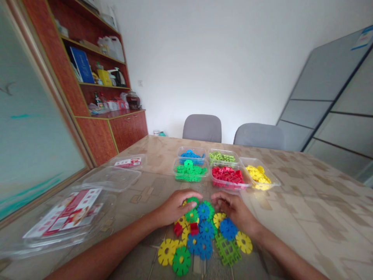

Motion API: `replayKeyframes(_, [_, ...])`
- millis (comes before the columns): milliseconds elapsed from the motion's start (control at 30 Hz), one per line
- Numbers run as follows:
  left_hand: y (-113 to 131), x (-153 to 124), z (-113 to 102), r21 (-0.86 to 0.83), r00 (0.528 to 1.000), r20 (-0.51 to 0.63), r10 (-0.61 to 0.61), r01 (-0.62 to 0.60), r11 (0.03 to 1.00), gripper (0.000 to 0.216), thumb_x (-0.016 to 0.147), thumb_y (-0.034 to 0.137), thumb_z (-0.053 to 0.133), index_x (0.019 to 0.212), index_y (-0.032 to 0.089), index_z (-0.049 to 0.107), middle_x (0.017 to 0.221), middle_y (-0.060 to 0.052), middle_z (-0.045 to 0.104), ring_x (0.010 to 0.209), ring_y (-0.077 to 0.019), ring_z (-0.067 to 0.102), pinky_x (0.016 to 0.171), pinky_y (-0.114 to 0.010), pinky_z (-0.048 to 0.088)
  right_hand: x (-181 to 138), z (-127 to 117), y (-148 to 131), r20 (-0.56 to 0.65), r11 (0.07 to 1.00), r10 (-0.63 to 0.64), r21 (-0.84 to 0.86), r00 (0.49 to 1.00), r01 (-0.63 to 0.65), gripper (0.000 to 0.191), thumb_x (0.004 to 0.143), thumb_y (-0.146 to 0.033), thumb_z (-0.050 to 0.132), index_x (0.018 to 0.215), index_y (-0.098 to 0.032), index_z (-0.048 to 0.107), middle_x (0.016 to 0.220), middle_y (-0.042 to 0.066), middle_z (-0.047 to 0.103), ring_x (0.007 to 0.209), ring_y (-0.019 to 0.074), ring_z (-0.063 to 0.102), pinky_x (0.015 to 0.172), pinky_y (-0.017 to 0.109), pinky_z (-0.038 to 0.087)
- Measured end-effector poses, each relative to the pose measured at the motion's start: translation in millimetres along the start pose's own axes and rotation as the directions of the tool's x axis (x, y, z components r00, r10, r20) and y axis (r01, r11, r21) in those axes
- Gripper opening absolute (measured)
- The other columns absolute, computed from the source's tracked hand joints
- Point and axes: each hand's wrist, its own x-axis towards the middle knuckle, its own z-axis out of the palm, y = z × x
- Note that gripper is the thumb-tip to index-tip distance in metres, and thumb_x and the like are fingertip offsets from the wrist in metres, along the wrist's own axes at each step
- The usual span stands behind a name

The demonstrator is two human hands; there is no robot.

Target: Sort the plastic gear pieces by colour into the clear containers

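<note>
A loose pile of flat, notched plastic discs lies on the table between my hands. My left hand [178, 207] reaches around its far left side, fingers stretched and thumb apart, touching or just above a green disc [191, 215]. On the far right side my right hand [231, 208] curves its fingers beside the pile, near a yellow disc [219, 220] and a blue disc [228, 228]; neither hand visibly grips a piece. Among the discs are a small red block [194, 228] and an olive-green lattice piece [227, 250]. Another green disc [181, 261] lies at the near edge.
Beyond my hands stand clear tubs of blue pieces [190, 155], green pieces [190, 172], light green pieces [221, 157], red pieces [227, 177] and yellow pieces [258, 177]. Clear lids [70, 217] with paper labels are stacked at left. Two grey chairs [202, 127] stand behind the patterned table [309, 194].
</note>
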Motion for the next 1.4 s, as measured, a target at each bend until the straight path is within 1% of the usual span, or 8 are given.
replayKeyframes(167, [-13.8,0.6,-2.9,0.044,0.992,-0.115,-0.05,0.056,0.997,0.024,0.091,0.023,0.047,0.105,0.016,0.065,0.103,-0.008,0.069,0.093,-0.0201,0.064,0.084,-0.03,0.048,-6.0,-30.6,-14.2,0.129,0.993,0.002,-0.118,0.992,0.013,0.014,0.084,-0.026,0.055,0.085,-0.018,0.066,0.069,0.001,0.062,0.061,0.016,0.057,0.057,0.027,0.046])
replayKeyframes(300, [-10.2,1.4,-2.7,0.092,0.997,-0.077,-0.004,0.011,0.996,0.021,0.086,0.023,0.057,0.104,0.018,0.067,0.107,-0.008,0.068,0.104,-0.0228,0.059,0.094,-0.034,0.043,-17.1,-54.2,-30.2,0.312,0.979,0.088,-0.204,0.946,-0.024,0.019,0.074,-0.023,0.069,0.092,-0.018,0.067,0.08,0.002,0.065,0.069,0.0175,0.061,0.058,0.025,0.046])
replayKeyframes(500, [-3.3,0.0,-3.2,0.109,0.998,-0.007,0.054,-0.053,0.993,0.015,0.087,0.024,0.058,0.095,0.02,0.07,0.11,-0.008,0.066,0.106,-0.0226,0.058,0.095,-0.035,0.041,-17.6,-41.5,-36.6,0.378,0.986,0.06,-0.166,0.924,0.004,0.015,0.078,-0.023,0.066,0.092,-0.018,0.068,0.075,0.001,0.062,0.066,0.0154,0.058,0.057,0.023,0.044])
replayKeyframes(667, [-7.3,-0.3,-2.6,0.097,0.998,0.002,0.065,-0.065,0.993,0.015,0.089,0.026,0.057,0.094,0.021,0.07,0.107,-0.007,0.067,0.103,-0.0217,0.059,0.094,-0.034,0.042,-13.6,-32.2,-25.5,0.347,0.99,0.068,-0.136,0.935,-0.021,0.021,0.084,-0.011,0.049,0.091,-0.018,0.068,0.065,-0.002,0.06,0.053,0.0115,0.055,0.051,0.021,0.04])
replayKeyframes(900, [-9.1,-0.3,-1.7,0.102,0.999,-0.022,0.042,-0.04,0.994,0.015,0.089,0.021,0.055,0.093,0.021,0.07,0.107,-0.006,0.068,0.103,-0.0206,0.06,0.094,-0.033,0.044,-17.0,-24.0,-31.2,0.354,0.976,0.057,-0.218,0.934,0.023,0.023,0.072,-0.017,0.073,0.095,-0.02,0.069,0.072,-0.002,0.06,0.06,0.0123,0.053,0.052,0.02,0.038])
replayKeyframes(1100, [-7.4,-0.5,-2.3,0.12,0.998,-0.033,0.046,-0.042,0.992,0.015,0.088,0.02,0.056,0.093,0.021,0.07,0.106,-0.006,0.068,0.103,-0.0207,0.06,0.093,-0.033,0.044,-22.7,-14.6,-41.0,0.341,0.924,0.01,-0.362,0.94,0.121,0.033,0.074,-0.028,0.077,0.104,-0.021,0.064,0.093,0.003,0.063,0.081,0.0191,0.059,0.069,0.027,0.044])
replayKeyframes(1267, [-8.4,-1.2,-1.5,0.137,0.998,-0.026,0.063,-0.059,0.989,0.016,0.089,0.017,0.054,0.095,0.021,0.069,0.106,-0.006,0.068,0.103,-0.0198,0.06,0.093,-0.031,0.044,-24.6,-2.4,-47.1,0.289,0.887,0.095,-0.459,0.953,0.05,0.038,0.067,-0.028,0.082,0.097,-0.019,0.062,0.097,0.005,0.064,0.083,0.0215,0.059,0.07,0.028,0.041])
replayKeyframes(1400, [-8.0,-1.5,-1.8,0.158,0.997,-0.025,0.074,-0.069,0.985,0.017,0.091,0.018,0.051,0.096,0.02,0.068,0.106,-0.006,0.067,0.103,-0.0196,0.06,0.093,-0.031,0.043,-22.0,0.0,-48.5,0.28,0.929,0.134,-0.369,0.951,-0.022,0.022,0.068,-0.016,0.079,0.083,-0.018,0.063,0.079,-0.002,0.063,0.071,0.0162,0.056,0.061,0.023,0.037])
